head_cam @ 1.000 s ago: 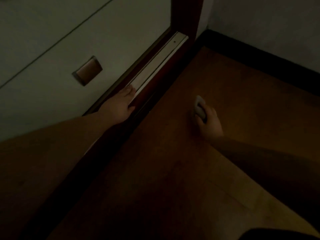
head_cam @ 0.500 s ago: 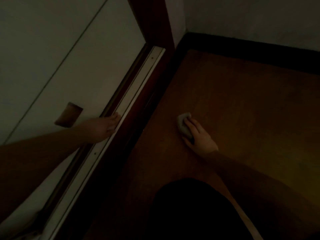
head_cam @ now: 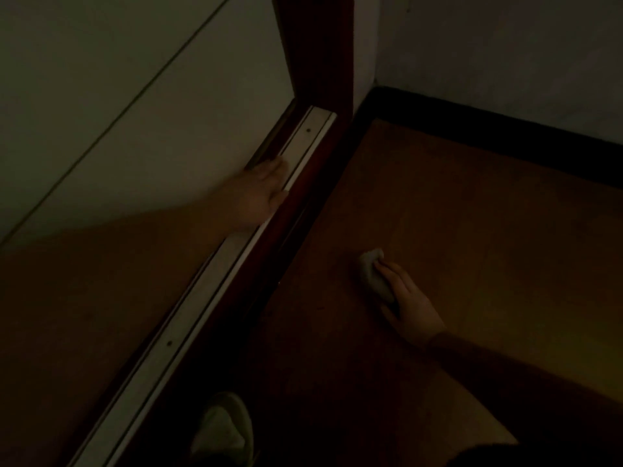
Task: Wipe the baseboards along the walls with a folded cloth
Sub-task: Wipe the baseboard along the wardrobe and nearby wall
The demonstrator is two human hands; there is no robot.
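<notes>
The right hand (head_cam: pixel 409 303) grips the folded cloth (head_cam: pixel 374 274), fingers curled over it, low on the wooden floor (head_cam: pixel 472 214). Half a second ago it was nearer the door side; it has since drifted toward the room. The left hand (head_cam: pixel 264 193), fingers fairly straight though blurred, has slid forward along the pale threshold strip (head_cam: pixel 209 291). The dark baseboard (head_cam: pixel 505 129) lies well beyond the cloth, so wiping there seems not yet begun. A slipper (head_cam: pixel 224 429) shows behind the left hand.

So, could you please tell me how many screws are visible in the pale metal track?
2: one screw near the track's far end, another screw nearer the camera; the left hand and forearm may hide more.
</notes>
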